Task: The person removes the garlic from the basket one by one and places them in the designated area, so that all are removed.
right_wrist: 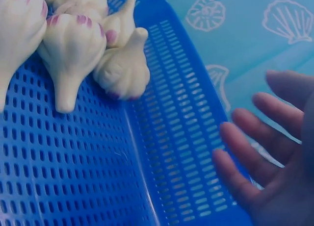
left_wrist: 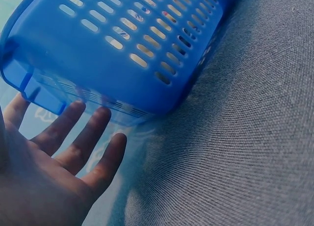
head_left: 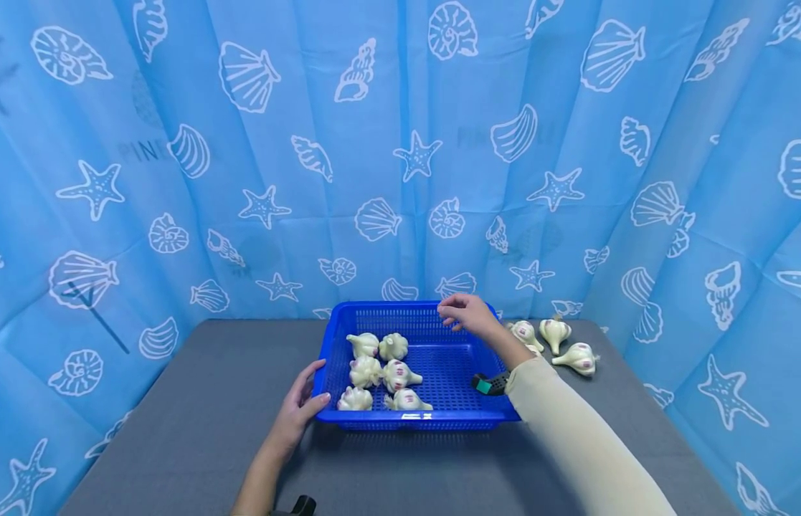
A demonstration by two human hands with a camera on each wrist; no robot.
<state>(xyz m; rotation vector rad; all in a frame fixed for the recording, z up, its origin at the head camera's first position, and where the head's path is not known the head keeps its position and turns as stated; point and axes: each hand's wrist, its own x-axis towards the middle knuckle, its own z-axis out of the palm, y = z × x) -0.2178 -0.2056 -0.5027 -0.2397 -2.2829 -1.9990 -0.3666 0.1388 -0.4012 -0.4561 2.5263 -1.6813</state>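
A blue plastic basket [head_left: 448, 416] with slotted walls stands on the table, holding several white garlic bulbs [head_left: 399, 375] in its left half. My left hand [head_left: 297, 412] holds the basket's left rim, thumb on top. In the left wrist view its other fingers [left_wrist: 100, 115] reach up along the outside of the wall. Above the basket's far right part hovers my right hand [head_left: 467, 314], holding nothing. The right wrist view shows its fingers [right_wrist: 255, 138] loosely spread near the basket's rim, with purple-marked bulbs [right_wrist: 73, 54] lying inside the basket.
Three more garlic bulbs [head_left: 576, 358] lie on the grey table [head_left: 245, 380] right of the basket, beside my right forearm. A blue curtain [head_left: 400, 179] printed with white shells and starfish hangs behind the table and along its sides.
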